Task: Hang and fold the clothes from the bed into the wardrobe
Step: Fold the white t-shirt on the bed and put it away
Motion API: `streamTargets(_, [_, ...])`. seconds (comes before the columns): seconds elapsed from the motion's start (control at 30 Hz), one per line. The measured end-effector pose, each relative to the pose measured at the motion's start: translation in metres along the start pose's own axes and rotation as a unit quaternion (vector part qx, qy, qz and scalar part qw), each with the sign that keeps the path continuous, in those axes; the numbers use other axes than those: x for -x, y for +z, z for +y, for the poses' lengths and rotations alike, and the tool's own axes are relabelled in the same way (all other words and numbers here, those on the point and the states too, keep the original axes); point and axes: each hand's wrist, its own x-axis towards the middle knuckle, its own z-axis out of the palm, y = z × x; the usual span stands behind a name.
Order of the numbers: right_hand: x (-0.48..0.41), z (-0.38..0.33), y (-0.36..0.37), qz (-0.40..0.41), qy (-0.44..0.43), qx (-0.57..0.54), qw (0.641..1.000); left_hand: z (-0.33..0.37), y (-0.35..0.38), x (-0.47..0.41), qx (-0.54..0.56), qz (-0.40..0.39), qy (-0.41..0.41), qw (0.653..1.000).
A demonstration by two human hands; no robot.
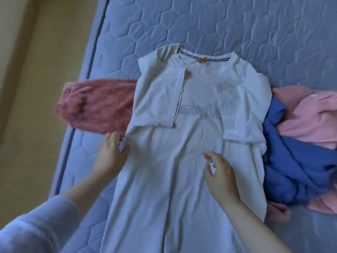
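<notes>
Pale lavender knit sleeve (36,225) on the left forearm, nearest the lens. The white cotton short-sleeved T-shirt (182,194) lies flat on the bed, collar away, hem out of frame.

Risk, as judged: the shirt's right edge touches the crumpled blue garment (288,161). Folding that side in could drag the blue cloth along. An uneven lift could also spill the two sleeves already turned inward.

Left hand (111,156): fingers curled, pinching the shirt's left side seam just below the folded sleeve. Right hand (221,172): half-curled over the shirt's middle. Cannot tell whether it nips a fold or only touches.

Further out: dusty-pink fuzzy garment (94,105) at left, pale pink garment (306,114) at right, quilted blue-grey mattress (218,30) beyond.
</notes>
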Motion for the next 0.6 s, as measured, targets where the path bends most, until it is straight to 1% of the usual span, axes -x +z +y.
streamTargets(0.07, [0.029, -0.003, 0.016, -0.017, 0.016, -0.01, 1.0, -0.019, 0.005, 0.034, 0.027, -0.022, -0.068, 0.997])
streamTargets(0.17, [0.066, -0.007, 0.044, -0.066, 0.036, -0.019, 0.997, -0.047, 0.013, 0.083, 0.06, -0.079, -0.159, 0.982])
streamTargets(0.27, [0.097, -0.011, 0.072, -0.125, 0.064, -0.015, 0.99, -0.069, 0.016, 0.121, 0.124, -0.119, -0.256, 0.951])
streamTargets(0.3, [0.107, -0.011, 0.081, -0.149, 0.072, -0.011, 0.986, -0.076, 0.018, 0.132, 0.139, -0.143, -0.273, 0.941])
streamTargets(0.37, [0.125, -0.012, 0.095, -0.193, 0.079, 0.011, 0.978, -0.088, 0.019, 0.152, 0.157, -0.193, -0.289, 0.925])
streamTargets(0.43, [0.139, -0.015, 0.104, -0.21, 0.088, 0.032, 0.973, -0.096, 0.017, 0.169, 0.168, -0.227, -0.297, 0.912])
streamTargets(0.53, [0.154, -0.02, 0.112, -0.222, 0.11, 0.045, 0.968, -0.106, 0.014, 0.187, 0.171, -0.253, -0.298, 0.904])
streamTargets(0.6, [0.163, -0.023, 0.114, -0.246, 0.114, 0.053, 0.961, -0.112, 0.012, 0.195, 0.167, -0.261, -0.288, 0.906])
